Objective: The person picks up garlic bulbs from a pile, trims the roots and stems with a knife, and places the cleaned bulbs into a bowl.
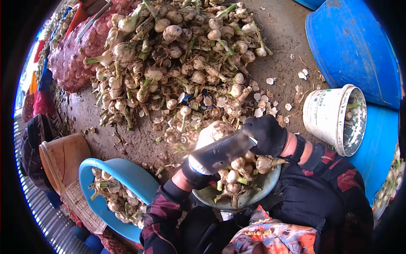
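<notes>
Currently, a knife [222, 153] is clenched in the right hand [265, 134] near the bowl's [268, 187] far edge; the left hand [208, 136] is partly hidden, openness and hold unclear.

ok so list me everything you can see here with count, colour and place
garlic pile: one, bulbs uncountable, off-white and brown, top centre
floor: one, brown, beneath the pile
garlic scraps: many, whitish, right of the pile
sack: one, pink, upper left
brown bucket: one, left
basin: one, light blue, lower left, garlic inside
bowl: one, pale, lower centre, garlic inside
white bucket: one, right, on its side
tubs: at least two, blue, far right
blade: one, grey, centre
patterned cloth: one, mostly orange, bottom
left hand: one, white covering, centre, partly hidden
right hand: one, black glove, at blade's right end
</notes>
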Available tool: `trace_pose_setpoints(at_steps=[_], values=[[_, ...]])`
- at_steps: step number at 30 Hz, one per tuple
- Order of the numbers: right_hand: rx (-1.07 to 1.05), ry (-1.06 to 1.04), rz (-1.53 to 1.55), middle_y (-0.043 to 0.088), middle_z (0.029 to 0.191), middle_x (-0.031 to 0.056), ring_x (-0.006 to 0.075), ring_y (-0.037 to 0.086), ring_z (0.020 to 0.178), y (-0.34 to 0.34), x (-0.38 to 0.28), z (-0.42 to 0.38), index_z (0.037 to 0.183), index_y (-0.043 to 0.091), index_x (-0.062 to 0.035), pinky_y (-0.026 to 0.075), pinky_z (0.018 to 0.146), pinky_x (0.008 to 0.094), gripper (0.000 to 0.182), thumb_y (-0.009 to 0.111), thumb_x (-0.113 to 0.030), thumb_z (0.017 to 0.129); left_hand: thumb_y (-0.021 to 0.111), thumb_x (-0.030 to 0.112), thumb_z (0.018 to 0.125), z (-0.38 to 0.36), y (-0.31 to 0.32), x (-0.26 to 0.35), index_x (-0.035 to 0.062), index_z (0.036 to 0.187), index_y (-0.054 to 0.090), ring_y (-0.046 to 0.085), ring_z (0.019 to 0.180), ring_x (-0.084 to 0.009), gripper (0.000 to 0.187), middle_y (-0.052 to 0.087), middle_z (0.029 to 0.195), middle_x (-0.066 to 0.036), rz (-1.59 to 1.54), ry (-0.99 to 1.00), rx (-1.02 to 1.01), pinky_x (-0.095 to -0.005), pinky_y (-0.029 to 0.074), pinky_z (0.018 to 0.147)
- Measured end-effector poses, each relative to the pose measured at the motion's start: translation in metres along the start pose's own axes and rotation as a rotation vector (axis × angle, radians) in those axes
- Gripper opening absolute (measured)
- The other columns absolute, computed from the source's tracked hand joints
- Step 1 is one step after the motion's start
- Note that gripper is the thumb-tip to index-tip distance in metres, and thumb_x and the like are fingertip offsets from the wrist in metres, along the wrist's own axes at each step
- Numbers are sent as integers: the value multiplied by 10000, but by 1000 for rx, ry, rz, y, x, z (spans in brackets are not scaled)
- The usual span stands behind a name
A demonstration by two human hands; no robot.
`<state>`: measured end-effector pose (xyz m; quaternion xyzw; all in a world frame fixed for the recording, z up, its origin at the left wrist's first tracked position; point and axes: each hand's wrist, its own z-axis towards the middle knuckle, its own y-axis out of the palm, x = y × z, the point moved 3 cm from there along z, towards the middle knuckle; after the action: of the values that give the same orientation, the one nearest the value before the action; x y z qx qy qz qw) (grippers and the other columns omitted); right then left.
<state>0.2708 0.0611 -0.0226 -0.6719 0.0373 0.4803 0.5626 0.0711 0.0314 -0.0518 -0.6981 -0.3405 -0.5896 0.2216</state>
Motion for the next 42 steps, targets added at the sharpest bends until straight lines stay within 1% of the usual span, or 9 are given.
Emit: trace_pose_setpoints(at_steps=[2, 3, 5, 11, 17, 23, 27, 36, 42], values=[[24, 42, 37, 592, 693, 117, 336, 611, 614, 5, 16, -4, 770, 590, -89, 485, 541, 413, 172, 680, -188, 663, 562, 125, 846, 7, 6, 8, 65, 1155, 555, 592, 974, -225, 315, 597, 1150, -80, -469, -304, -144, -358, 458, 893], [58, 107, -33, 547, 640, 90, 305, 592, 588, 17, 37, -12, 737, 592, -141, 459, 507, 396, 126, 688, -172, 660, 647, 147, 778, 20, 7, 10, 50, 1050, 579, 585, 957, -198, 296, 614, 1085, -82, -183, 153, -320, -341, 463, 856], [64, 271, -94, 562, 621, 106, 311, 592, 574, 25, 71, -31, 708, 588, -118, 463, 509, 386, 88, 664, -153, 681, 738, 204, 694, 28, 25, 75, 44, 1010, 591, 587, 895, -190, 383, 625, 988, -65, 260, 132, -162, -344, 473, 808], [139, 661, 513, 631, 640, 46, 170, 597, 525, 13, 54, -33, 727, 631, -45, 465, 505, 313, 115, 710, -122, 695, 675, 197, 790, 30, 12, 31, 10, 1068, 504, 585, 699, -112, 376, 588, 859, -36, -643, -107, 199, -230, 490, 541], [79, 575, 941, 639, 916, 49, 129, 624, 709, 27, 10, -18, 1189, 549, -31, 534, 627, 270, 577, 787, -35, 663, 607, 318, 864, 54, 4, 34, 57, 1066, 480, 604, 889, -298, 353, 567, 877, -92, -1158, 248, 469, -471, 490, 814], [229, 841, 1095, 610, 721, 59, 154, 612, 590, 5, 29, -21, 845, 587, -11, 515, 522, 286, 259, 744, 40, 646, 575, 404, 874, 27, 3, 30, 74, 1118, 480, 532, 1081, -347, 421, 573, 1079, -130, -1184, 0, 309, -576, 452, 853], [188, 719, 864, 592, 693, 19, 103, 560, 601, 3, 42, -15, 786, 577, -38, 480, 561, 268, 237, 767, -9, 648, 548, 31, 745, 15, -1, 32, 11, 746, 493, 480, 511, -111, 59, 476, 643, -20, -710, -423, 396, -236, 480, 537], [-243, 732, 605, 618, 641, 55, 131, 586, 609, 31, 19, -12, 791, 629, -2, 465, 571, 275, 214, 711, -181, 708, 576, 20, 774, 22, -8, 43, 70, 690, 450, 465, 530, -133, 160, 449, 588, -20, -884, -131, 719, -252, 425, 460], [-256, 880, 527, 650, 688, 114, 155, 621, 620, 24, 26, -25, 830, 641, 47, 489, 563, 320, 347, 748, -219, 634, 700, 119, 738, 19, -14, 63, -4, 967, 600, 606, 915, -260, 278, 615, 970, -131, -184, -95, -135, -363, 504, 754]])
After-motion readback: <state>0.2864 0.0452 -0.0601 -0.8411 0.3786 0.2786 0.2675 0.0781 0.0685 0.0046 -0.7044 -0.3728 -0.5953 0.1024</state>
